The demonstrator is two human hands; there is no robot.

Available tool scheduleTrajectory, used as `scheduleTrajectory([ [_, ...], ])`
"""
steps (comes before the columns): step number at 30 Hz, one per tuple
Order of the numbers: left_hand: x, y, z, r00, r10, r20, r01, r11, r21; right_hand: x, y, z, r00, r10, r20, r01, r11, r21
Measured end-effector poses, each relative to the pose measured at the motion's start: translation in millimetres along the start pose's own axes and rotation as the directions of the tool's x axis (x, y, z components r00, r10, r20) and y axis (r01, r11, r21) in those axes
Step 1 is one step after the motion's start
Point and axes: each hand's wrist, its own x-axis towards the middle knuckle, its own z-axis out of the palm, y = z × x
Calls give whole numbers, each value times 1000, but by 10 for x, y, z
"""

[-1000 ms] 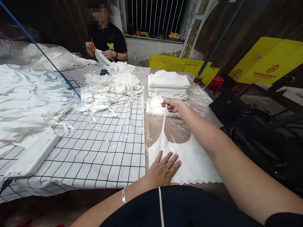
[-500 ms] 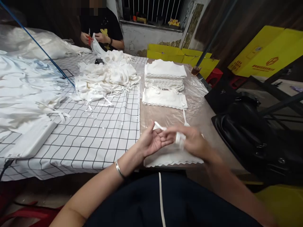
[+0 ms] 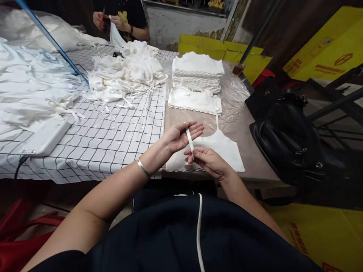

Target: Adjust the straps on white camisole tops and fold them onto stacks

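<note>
Left hand [image 3: 181, 136] and right hand [image 3: 208, 161] now pinch one white strap [image 3: 190, 140] taut above the garment [image 3: 218, 151], which lies flat again; the strap's lower end is hidden by right fingers.

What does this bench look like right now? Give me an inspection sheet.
Surface: table half under a checked cloth, half under clear plastic.
Job's things: white strap between both hands; white camisole flat beneath them.
Clutter: folded stack, loose white pile, white fabric at the left.
Hands: left hand and right hand pinch the strap.
Cables: dark cable from a white device.
Surroundings: a co-worker's hands, black bag, yellow boxes.
</note>
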Motion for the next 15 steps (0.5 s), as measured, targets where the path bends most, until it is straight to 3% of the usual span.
scheduleTrajectory([
  [6,254,137,-75,999,32,-26,-32,999,18,-144,1,-203,996,93,-12,-93,995,-18],
  [11,400,144,-88,998,54,-23,-53,998,39,-195,-2,-212,981,190,-25,-190,982,5],
  [13,440,185,-79,997,73,-24,-70,992,109,-174,-36,-212,975,220,-31,-221,975,-28],
  [15,453,261,-76,997,80,-16,-71,949,306,-108,-119,-240,980,194,-51,-198,976,-86],
])
